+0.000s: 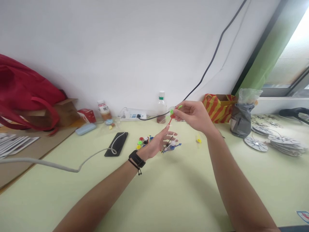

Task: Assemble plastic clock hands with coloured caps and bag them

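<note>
My right hand (193,115) is raised above the desk and pinches a small toy piece (173,113) made of a green part and a red stick that points down. Below it my left hand (161,141), with a black watch on the wrist, has its fingers closed loosely around thin sticks with blue and white parts (172,146). The tip of the red stick comes close to my left fingertips. A cluster of small coloured round pieces (144,141) lies on the desk just left of my left hand. A small yellow piece (198,139) lies to the right.
A black phone (116,144) with a white cable (72,166) lies at left. A power strip (134,114), two bottles (161,107), a red bag (24,93), a striped bag (218,108), a grey wrapped bundle (241,119) and stacks of grey discs (272,141) line the desk (169,193).
</note>
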Tool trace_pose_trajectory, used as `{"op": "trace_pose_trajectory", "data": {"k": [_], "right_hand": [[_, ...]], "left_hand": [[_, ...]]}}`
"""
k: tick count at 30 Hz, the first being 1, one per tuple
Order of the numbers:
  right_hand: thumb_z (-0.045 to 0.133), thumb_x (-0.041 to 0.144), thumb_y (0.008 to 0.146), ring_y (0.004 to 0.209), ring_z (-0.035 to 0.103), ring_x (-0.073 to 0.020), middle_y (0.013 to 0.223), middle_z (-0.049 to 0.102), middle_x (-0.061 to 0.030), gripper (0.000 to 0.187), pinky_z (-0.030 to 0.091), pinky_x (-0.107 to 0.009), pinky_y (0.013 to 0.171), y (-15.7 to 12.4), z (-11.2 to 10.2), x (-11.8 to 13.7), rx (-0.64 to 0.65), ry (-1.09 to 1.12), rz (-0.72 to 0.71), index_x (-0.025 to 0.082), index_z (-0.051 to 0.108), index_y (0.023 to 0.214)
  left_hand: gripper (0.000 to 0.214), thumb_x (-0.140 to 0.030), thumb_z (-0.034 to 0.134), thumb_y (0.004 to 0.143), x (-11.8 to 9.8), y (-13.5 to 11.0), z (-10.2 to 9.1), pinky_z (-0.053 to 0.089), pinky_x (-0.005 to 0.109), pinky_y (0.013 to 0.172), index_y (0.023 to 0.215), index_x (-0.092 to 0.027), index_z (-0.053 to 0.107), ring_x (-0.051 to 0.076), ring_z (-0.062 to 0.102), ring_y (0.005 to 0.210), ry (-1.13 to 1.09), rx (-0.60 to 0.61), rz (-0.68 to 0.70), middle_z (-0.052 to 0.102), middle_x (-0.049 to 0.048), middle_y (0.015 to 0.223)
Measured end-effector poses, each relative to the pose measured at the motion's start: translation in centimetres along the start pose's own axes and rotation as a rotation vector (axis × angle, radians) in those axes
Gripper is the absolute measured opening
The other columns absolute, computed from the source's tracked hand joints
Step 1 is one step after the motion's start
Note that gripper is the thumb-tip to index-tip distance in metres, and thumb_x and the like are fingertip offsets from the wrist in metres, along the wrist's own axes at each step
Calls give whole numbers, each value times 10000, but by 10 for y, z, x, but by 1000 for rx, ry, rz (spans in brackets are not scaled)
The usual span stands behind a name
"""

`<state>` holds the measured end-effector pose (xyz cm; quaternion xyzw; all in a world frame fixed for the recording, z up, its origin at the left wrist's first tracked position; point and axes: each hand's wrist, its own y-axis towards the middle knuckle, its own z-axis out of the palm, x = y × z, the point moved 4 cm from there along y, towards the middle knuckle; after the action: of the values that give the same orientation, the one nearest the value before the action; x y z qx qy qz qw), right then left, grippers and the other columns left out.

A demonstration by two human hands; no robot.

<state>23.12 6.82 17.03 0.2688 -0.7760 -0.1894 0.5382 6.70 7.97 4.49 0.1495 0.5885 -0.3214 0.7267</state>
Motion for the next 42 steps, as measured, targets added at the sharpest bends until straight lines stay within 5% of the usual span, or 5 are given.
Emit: {"op": "trace_pose_trajectory", "data": {"k": [9, 18, 24, 42], "right_hand": [[716, 586, 878, 741, 733, -222, 840, 777, -91, 407, 631, -366, 720, 0, 0, -1, -20, -59, -29, 183, 739, 931], [738, 576, 860, 760, 738, -238, 837, 779, -73, 389, 626, -380, 746, -2, 1, 7, -3, -50, -55, 198, 786, 938], [728, 567, 871, 719, 711, -220, 808, 777, -75, 381, 591, -353, 675, -2, 3, 3, 130, -93, -20, 192, 784, 907], [735, 579, 857, 628, 694, -196, 738, 750, -79, 406, 562, -310, 573, -2, -2, 0, 91, -105, 61, 173, 722, 854]], "left_hand": [[573, -578, 814, 787, -1, 0, -3, 459, 303, 780, 1205, -199, 717, 252, 649, 1075, 148, -84, 63, 697, 135, 1211], [536, -495, 883, 737, -2, -1, 0, 463, 306, 765, 1149, -181, 742, 246, 672, 1023, 180, -83, 87, 729, 139, 1139], [534, -530, 855, 764, -2, -3, 0, 496, 325, 814, 1167, -198, 745, 249, 673, 1037, 95, -70, 42, 703, 152, 1226], [871, -917, 472, 784, -3, -2, -2, 492, 358, 820, 1131, -166, 741, 317, 646, 1075, -64, -23, -14, 702, 163, 1187]]}}
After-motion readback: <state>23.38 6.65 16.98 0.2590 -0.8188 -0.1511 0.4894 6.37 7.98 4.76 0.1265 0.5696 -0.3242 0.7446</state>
